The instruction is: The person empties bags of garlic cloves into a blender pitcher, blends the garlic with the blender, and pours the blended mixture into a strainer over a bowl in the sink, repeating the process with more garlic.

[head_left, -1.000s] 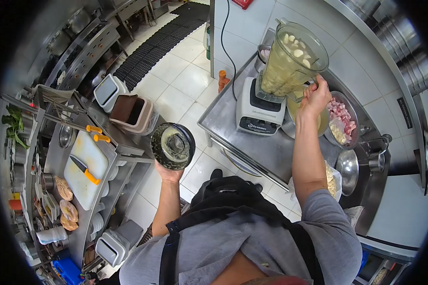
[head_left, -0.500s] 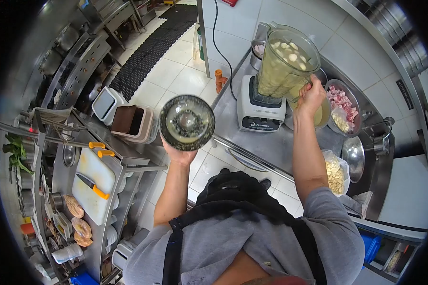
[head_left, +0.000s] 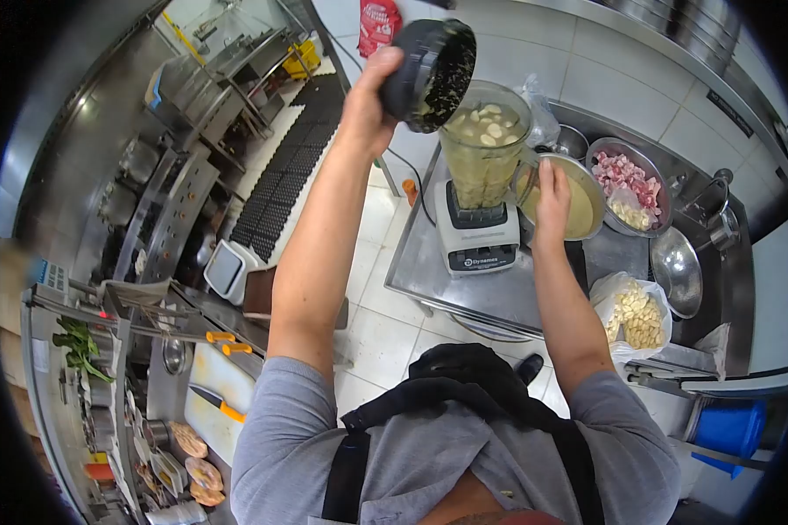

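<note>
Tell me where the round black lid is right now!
In the head view, the black lid is in the person's left hand, tipped on its side, just left of the open top of the blender jug.

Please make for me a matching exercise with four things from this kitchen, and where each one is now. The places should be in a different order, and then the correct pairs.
1. black lid
2. blender jar
3. knife
4. diced meat

A. on the white cutting board
B. in a metal bowl
C. held in the left hand
D. on the blender base

Pairs: 1-C, 2-D, 3-A, 4-B
</note>
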A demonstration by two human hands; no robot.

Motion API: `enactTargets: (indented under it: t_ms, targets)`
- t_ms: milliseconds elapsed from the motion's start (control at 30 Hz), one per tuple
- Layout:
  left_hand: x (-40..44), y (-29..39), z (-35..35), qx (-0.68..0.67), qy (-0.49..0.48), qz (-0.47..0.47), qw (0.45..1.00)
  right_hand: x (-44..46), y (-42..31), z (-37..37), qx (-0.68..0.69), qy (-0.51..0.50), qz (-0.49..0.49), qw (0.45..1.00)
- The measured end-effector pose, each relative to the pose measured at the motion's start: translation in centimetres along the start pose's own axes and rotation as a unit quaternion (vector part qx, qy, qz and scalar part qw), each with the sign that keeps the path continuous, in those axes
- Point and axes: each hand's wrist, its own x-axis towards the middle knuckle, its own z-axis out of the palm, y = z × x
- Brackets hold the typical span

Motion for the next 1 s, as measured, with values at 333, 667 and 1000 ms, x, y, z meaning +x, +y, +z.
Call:
enactTargets:
  t_ms: [333, 667, 1000]
  targets:
    - [1.5, -3.6, 5.9, 0.68, -0.14, 0.22, 0.686, -6.8, 10.5, -8.9, -0.195, -0.044, 0.064, 0.978]
    - [0.8, -7.0, 4.8, 0.602, -0.093, 0.344, 0.715, -8.6, 17.9, -9.1, -0.199, -0.116, 0.203, 0.952]
    - [0.8, -8.4, 2.8, 0.659, -0.086, 0.202, 0.719, -6.1, 18.8, -9.7, -0.228, -0.194, 0.254, 0.92]
